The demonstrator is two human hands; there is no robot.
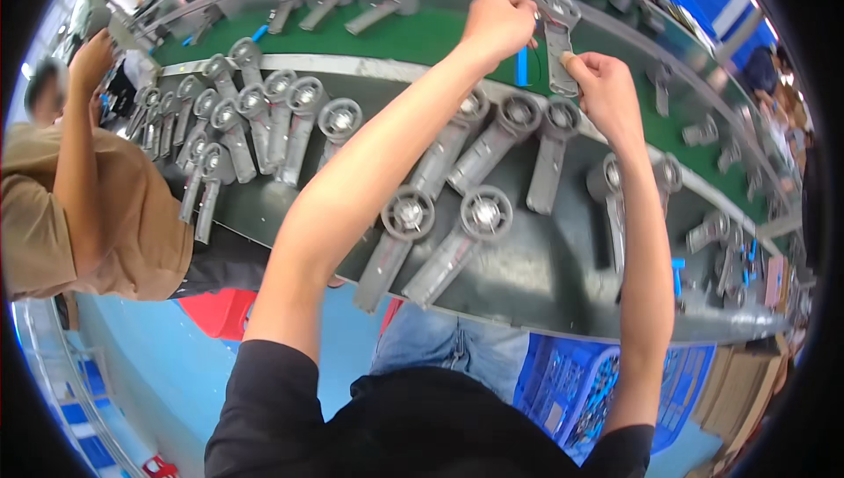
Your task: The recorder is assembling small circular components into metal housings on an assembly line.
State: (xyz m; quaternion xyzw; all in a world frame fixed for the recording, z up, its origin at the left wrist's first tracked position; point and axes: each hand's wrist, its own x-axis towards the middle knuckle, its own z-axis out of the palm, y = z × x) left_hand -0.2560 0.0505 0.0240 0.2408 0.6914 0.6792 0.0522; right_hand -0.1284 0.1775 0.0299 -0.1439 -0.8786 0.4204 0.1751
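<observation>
Over the green conveyor belt, my right hand [608,96] pinches the lower handle of a grey handheld-fan-shaped housing [557,39]. Its ring-shaped head points away from me, and the handle's long face looks hollow. My left hand [501,21] is closed beside that head; whatever its fingers grip is too small to make out. Just below the left hand there is a blue strip-like piece [522,67], with a thin dark wire curving near it. Under my forearms, several similar grey housings [485,214] lie on the dark worktable [527,258].
More grey housings [280,100] crowd the table at left, beside a person in a tan shirt [88,197]. Others ride on the green belt [440,43] behind a pale rail. Blue-handled tools [678,276] lie at right. A blue crate [563,372] stands below the table edge.
</observation>
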